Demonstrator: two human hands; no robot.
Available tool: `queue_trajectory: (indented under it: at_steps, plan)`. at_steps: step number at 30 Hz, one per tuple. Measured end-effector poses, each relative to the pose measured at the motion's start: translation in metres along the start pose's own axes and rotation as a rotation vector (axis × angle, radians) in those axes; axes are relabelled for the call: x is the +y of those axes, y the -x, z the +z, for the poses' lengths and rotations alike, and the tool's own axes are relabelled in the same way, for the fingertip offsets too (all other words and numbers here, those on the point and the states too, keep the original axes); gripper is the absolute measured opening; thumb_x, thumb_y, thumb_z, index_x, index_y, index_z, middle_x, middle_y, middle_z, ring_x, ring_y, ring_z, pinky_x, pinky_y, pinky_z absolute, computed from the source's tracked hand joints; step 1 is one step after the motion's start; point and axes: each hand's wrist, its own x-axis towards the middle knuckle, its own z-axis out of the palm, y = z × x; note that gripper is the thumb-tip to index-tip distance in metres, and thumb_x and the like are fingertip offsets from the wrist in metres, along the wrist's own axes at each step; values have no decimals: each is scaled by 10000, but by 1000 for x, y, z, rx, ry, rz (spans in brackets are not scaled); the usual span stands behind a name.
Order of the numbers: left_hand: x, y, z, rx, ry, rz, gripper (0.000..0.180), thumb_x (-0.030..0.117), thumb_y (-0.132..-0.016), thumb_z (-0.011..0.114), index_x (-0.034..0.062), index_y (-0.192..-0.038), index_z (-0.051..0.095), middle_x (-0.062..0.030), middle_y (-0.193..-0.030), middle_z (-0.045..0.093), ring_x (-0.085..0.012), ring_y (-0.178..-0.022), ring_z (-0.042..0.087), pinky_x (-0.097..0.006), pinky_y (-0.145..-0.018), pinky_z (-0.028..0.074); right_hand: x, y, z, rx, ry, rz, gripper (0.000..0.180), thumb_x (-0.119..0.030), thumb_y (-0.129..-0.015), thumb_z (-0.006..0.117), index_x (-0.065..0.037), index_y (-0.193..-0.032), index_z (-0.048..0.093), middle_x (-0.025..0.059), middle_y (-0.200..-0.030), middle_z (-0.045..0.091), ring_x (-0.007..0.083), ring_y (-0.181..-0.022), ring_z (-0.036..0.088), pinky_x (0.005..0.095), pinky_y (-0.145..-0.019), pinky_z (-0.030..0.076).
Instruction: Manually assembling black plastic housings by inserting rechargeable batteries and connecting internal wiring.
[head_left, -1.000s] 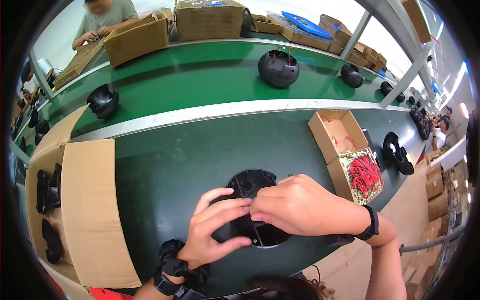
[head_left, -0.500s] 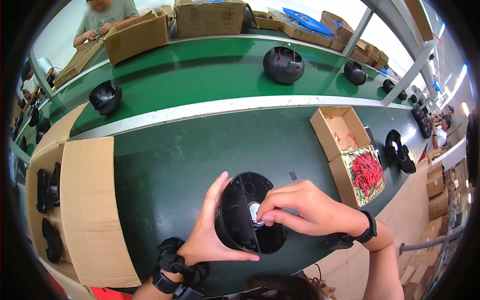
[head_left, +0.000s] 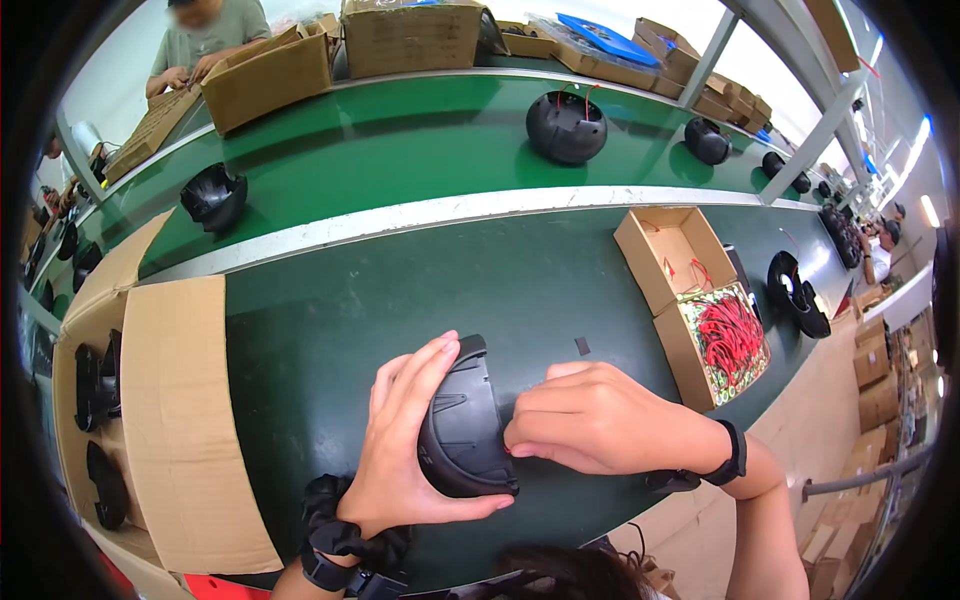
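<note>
My left hand [head_left: 392, 440] is wrapped around a rounded black plastic shell [head_left: 462, 425], thumb along its lower edge and fingers over its upper left. The shell is turned on its side, so a ribbed black wall faces up and most of its interior is hidden. Close against its right side, my right hand [head_left: 590, 418] has its fingers pinched together. A tiny reddish spot shows at those fingertips, but what they hold is too small and covered to name. A small dark flat piece [head_left: 583, 346] lies on the green table just beyond my right hand.
To the right, a cardboard box [head_left: 712, 345] holds red wires and circuit boards. An open carton [head_left: 190, 420] with black parts stands left. Beyond a white rail, a green conveyor [head_left: 400, 150] carries black shells [head_left: 566, 128]. A person [head_left: 205, 50] works at the far left.
My left hand has tilted the shell onto its side, hiding the white round part seen inside before. My right hand's pinched fingers have stayed close to the shell's right side.
</note>
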Motion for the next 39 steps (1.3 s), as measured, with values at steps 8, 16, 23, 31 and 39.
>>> queue_trajectory:
  at_steps: [8, 16, 23, 31, 39]
  plan:
    - [5, -4, 1, -63, -9, -13, 1134, 352, -467, 886, 18, -1405, 344, -191, -1353, 427, -386, -1210, 399, -473, -1018, 336, 1, -18, 1, -79, 13, -29, 189, -183, -809, 655, -40, -725, 564, 92, -660, 570, 293, -602, 576, 381, -596, 451]
    - [-5, 7, 17, 97, 120, 202, 747, 298, -511, 912, 109, -1155, 583, -179, -1289, 484, -516, -1267, 355, -640, -1042, 263, -9, -18, -17, -3, -198, 105, 145, -181, -841, 633, -38, -834, 608, 120, -677, 639, 320, -622, 619, 384, -548, 467]
    - [-6, 12, 20, -3, -51, 253, 499, 296, -483, 912, 90, -864, 664, -71, -953, 644, -455, -1232, 427, -627, -1068, 234, -14, -12, -20, 35, -543, 125, 170, -168, -880, 586, 1, -877, 597, 145, -721, 654, 319, -652, 637, 376, -582, 486]
    - [27, -1, 9, -8, 44, 83, 562, 93, -477, 887, 25, -989, 667, -122, -955, 638, -329, -1062, 552, -561, -1083, 256, 13, 7, -75, 209, -455, 249, 380, -242, -923, 569, 27, -1169, 462, 141, -872, 692, 210, -715, 680, 317, -655, 529]
    - [24, -3, 11, -18, 78, 137, 566, 109, -472, 892, 22, -985, 669, -109, -905, 620, -365, -1111, 526, -591, -1083, 226, 169, 103, -134, 152, 247, 786, 162, -68, -781, 649, -4, -926, 683, 119, -829, 687, 221, -789, 671, 324, -737, 515]
